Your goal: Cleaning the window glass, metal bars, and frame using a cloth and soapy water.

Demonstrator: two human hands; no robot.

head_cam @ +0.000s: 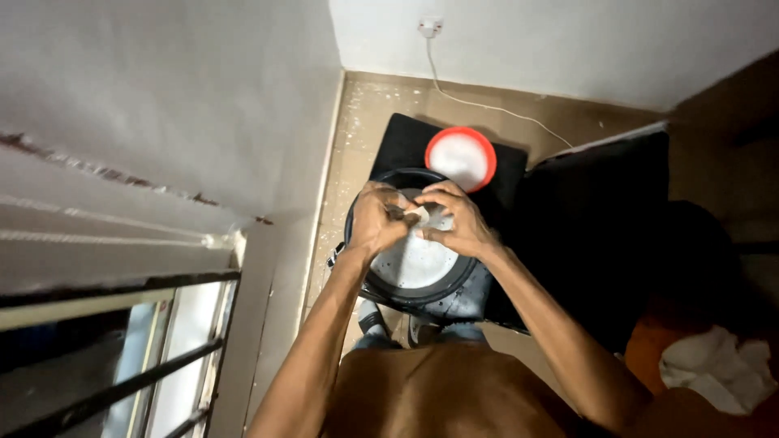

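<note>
From the head camera I look straight down over a black bucket (422, 280) that stands on the floor against a black mat (406, 138); inside it I see pale, sudsy water. Both hands meet above the bucket's far rim; the left hand (375, 221) is curled tight, fingers closed on a small pale piece of cloth (419, 214), and the right hand (458, 219) pinches the same piece from the other side, fingers narrow around it. The cloth sits between the 2 hands, just over the water, bunched so I cannot tell its full shape.

I judge the step in hand to be rubbing the cloth between the knuckles; the next move calls for a firm grip kept on both sides and the cloth held low over the bucket. A red-rimmed bowl (461, 156) rests on the mat just beyond the bucket; a white cable (479, 101) runs along the floor to a wall socket (431, 26).
</note>
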